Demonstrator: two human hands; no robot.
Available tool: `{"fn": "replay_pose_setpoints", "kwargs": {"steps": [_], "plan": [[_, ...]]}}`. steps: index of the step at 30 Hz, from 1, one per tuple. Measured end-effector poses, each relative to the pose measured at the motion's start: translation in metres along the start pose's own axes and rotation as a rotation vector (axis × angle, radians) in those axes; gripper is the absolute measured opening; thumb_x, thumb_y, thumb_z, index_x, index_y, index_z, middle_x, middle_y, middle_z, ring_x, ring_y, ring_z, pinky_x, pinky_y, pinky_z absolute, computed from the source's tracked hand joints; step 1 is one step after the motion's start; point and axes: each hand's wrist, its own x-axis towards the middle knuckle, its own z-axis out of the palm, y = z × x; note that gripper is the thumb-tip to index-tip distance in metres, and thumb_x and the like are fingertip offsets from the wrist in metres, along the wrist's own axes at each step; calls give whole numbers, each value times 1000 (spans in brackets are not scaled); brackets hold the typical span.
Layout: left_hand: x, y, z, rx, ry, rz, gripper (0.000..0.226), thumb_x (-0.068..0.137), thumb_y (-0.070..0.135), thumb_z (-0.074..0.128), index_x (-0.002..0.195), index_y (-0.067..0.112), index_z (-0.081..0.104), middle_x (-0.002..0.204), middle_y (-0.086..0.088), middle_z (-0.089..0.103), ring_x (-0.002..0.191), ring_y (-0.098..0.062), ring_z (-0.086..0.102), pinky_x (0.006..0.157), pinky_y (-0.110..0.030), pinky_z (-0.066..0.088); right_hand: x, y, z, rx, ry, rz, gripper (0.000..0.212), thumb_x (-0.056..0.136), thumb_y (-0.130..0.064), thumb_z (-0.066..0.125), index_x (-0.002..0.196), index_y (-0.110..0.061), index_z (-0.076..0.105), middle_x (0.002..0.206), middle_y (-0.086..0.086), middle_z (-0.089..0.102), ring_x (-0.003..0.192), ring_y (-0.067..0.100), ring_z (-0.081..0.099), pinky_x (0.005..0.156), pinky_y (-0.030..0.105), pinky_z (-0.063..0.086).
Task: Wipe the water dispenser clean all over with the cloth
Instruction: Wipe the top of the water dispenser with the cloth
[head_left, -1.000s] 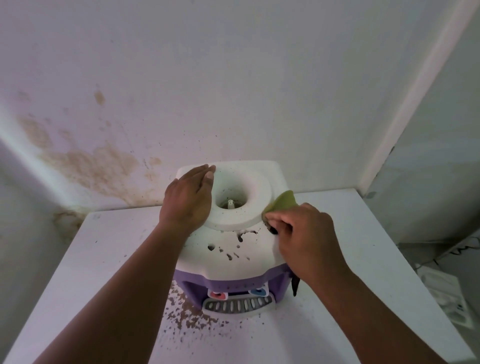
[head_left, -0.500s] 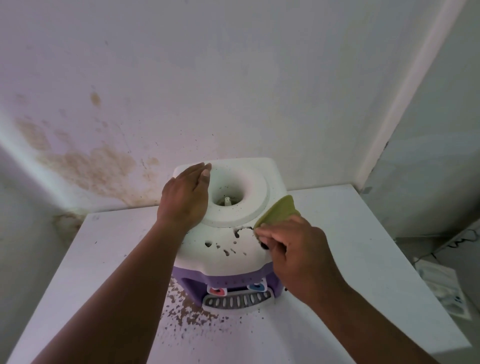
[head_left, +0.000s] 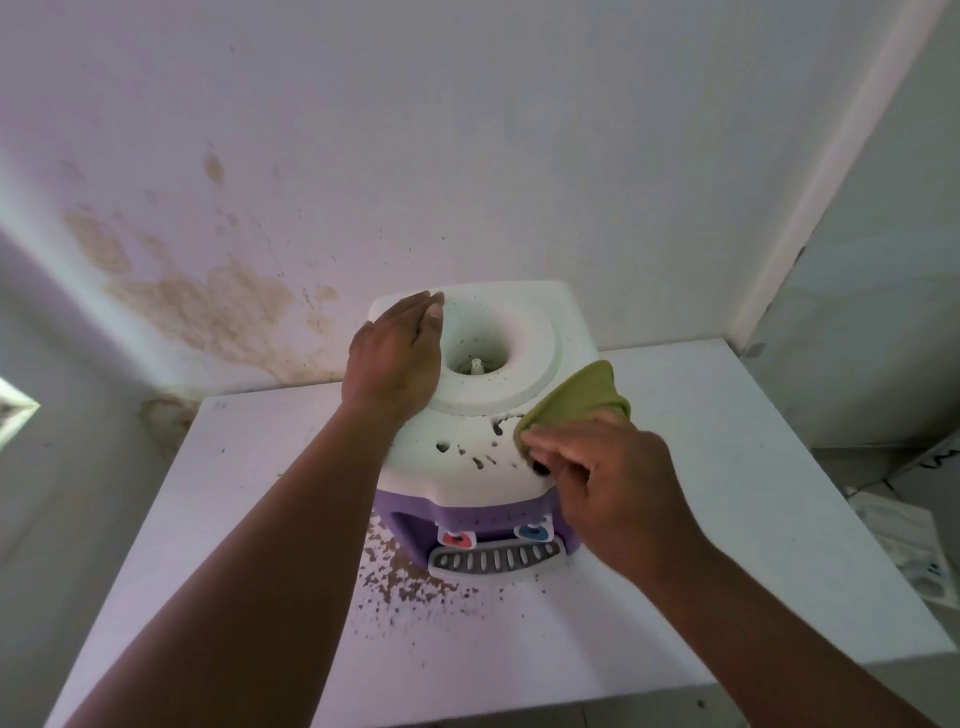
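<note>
A small water dispenser (head_left: 483, 457) stands on a matte white table (head_left: 727, 493), pushed back near a stained plaster wall (head_left: 218, 306). Its top is a smooth white plastic cap with rounded corners; a raised round collar sinks into a funnel-shaped well with a short white spike at the bottom. Below the cap the body is lilac plastic, with a red tap and a blue tap side by side and a grey slotted drip tray (head_left: 493, 562) under them.

The left hand (head_left: 395, 358) rests flat on the left side of the collar, fingers straight and close together, their tips reaching the back rim beside the well. It holds nothing.

The right hand (head_left: 608, 478) presses a soft olive-green cloth (head_left: 576, 397) onto the cap's front right area. The fingers are bent and bunched over the near edge of the cloth, gripping it; the rest of the fabric fans out beyond the fingertips in a rounded fold, lying against the collar's right flank.

Just left of the right fingertips, dark brown splatter marks dot the glossy front slope of the cap, some drop-shaped, one a curved smear touching the cloth's edge. A denser scatter of brown specks (head_left: 405, 577) covers the table surface at the dispenser's front left foot, under the left forearm.
</note>
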Motion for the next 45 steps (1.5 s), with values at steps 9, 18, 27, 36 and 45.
{"fn": "replay_pose_setpoints", "kwargs": {"steps": [9,18,27,36,45], "plan": [[2,0,0,-1,0,-6,48,109,46,28,147,36,54,155,14,50,145,-13,42,123,-49,29,12,-15,10,-67,-24,38,19,93,-6,66,97,-19,80,85,-5,74,80,7,58,74,13,44],[1,0,-1,10,-7,4,48,109,46,27,149,35,53,156,13,49,146,-13,40,123,-49,28,27,-4,1,-20,18,118,22,93,-8,68,102,-23,81,98,-4,72,97,11,64,92,31,56],[-3,-1,-1,12,-3,18,47,110,45,28,149,36,52,157,14,48,147,-13,39,123,-49,28,11,-23,11,-4,-75,-69,21,92,-2,69,104,-15,79,93,-3,78,85,12,62,76,20,50],[-1,-2,0,25,-10,27,48,110,45,27,150,35,52,158,13,47,148,-12,38,124,-48,26,8,-34,26,-66,-74,-107,15,92,-3,65,93,-11,78,83,0,75,78,16,57,66,37,54],[0,-4,-1,20,-21,28,48,111,46,26,150,35,51,158,14,47,148,-11,37,124,-47,26,13,-18,9,-36,27,0,23,91,-3,70,105,-18,81,97,-8,76,91,10,62,82,20,52]]}}
